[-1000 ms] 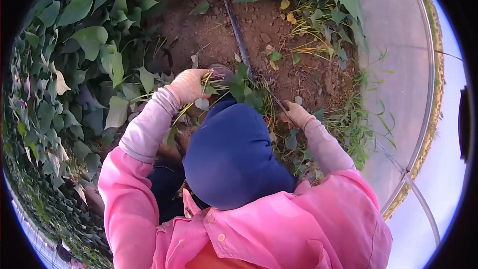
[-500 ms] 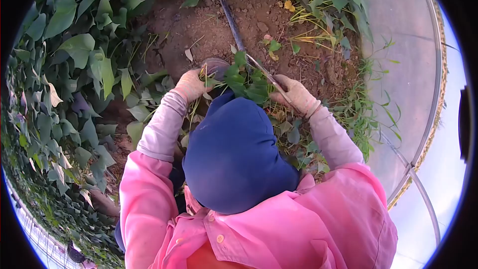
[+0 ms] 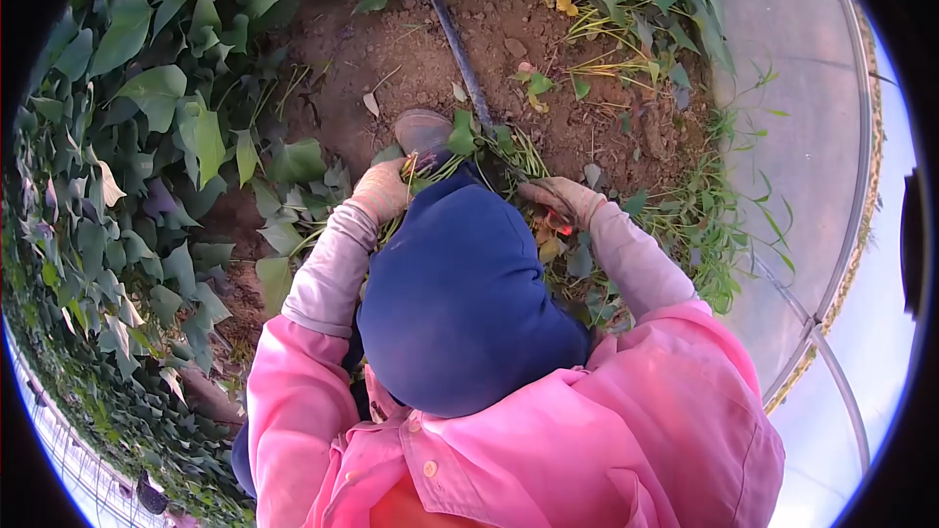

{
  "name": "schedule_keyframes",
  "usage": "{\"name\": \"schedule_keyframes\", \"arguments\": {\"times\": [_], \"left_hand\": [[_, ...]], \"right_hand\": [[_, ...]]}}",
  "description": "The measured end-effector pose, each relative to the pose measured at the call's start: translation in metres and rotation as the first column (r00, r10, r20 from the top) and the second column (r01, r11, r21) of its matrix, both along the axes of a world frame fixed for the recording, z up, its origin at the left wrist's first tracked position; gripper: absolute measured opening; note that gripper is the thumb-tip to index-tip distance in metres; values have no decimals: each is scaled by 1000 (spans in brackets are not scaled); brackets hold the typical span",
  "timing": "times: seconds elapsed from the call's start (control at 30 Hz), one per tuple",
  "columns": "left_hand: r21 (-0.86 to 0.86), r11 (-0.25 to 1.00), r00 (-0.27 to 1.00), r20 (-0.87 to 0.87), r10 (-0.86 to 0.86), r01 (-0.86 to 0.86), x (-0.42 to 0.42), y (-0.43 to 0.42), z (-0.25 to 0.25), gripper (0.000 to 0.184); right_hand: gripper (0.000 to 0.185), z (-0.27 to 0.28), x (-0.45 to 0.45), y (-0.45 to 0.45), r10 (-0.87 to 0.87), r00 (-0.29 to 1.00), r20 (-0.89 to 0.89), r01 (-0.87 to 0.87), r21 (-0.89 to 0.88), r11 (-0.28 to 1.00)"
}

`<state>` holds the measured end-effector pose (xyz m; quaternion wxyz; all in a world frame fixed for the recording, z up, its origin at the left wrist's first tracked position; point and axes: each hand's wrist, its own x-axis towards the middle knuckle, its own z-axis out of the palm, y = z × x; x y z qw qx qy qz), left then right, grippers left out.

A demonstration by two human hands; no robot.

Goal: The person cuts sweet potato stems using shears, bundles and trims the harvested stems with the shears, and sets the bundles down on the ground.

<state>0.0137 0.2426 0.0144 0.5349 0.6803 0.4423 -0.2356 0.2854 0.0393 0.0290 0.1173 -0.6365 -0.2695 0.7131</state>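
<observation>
My left hand (image 3: 381,191), in a pale work glove, is closed around a bunch of green vine stems (image 3: 435,176) just in front of my bent knee. Opposite it, my gloved right hand (image 3: 563,199) is closed on a thin, dark, slightly curved stick-like piece, whose kind I cannot make out. A bright red-orange spot (image 3: 559,228) shows under that hand. Between the hands lie heart-shaped leaves (image 3: 463,133) and cut-looking stems, partly hidden behind my knee. The toe of a brown shoe (image 3: 424,130) shows beside the left hand.
A dark hose (image 3: 452,34) runs along the brown soil (image 3: 342,49) ahead. Dense leafy vines (image 3: 156,98) fill the left side. Grass (image 3: 753,176) grows at the right, along a translucent plastic wall (image 3: 782,68) with metal tubing (image 3: 841,391).
My right hand has moved slightly down and left, closer to my knee, and the long thin piece it holds has swung lower. The leaves between the hands have shifted; my left hand moved slightly down.
</observation>
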Motion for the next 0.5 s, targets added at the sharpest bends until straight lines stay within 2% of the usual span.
{"name": "schedule_keyframes", "arguments": {"times": [0.07,0.17,0.27,0.33,0.43,0.5], "left_hand": [[-4,1000,1000,8,16,-16,-2,-1,-2,68],[1,999,999,23,39,-39,-2,-6,-10,67],[9,999,999,11,31,-31,-4,-6,-11,67],[-8,999,999,24,43,-43,-5,-5,-17,66],[-56,992,982,148,119,-112,-26,-16,-80,64],[-43,993,988,108,111,-107,-12,-1,-26,63]], "right_hand": [[54,14,-8,15,-54,998,21,56,-133,990],[56,7,-11,22,-41,998,52,52,-229,972],[55,16,-22,28,-180,983,25,181,-182,966],[53,6,-21,26,-154,988,2,153,-135,979],[52,7,-24,29,-132,991,5,132,-107,985],[51,8,-25,28,-139,990,5,139,-94,986]]}}
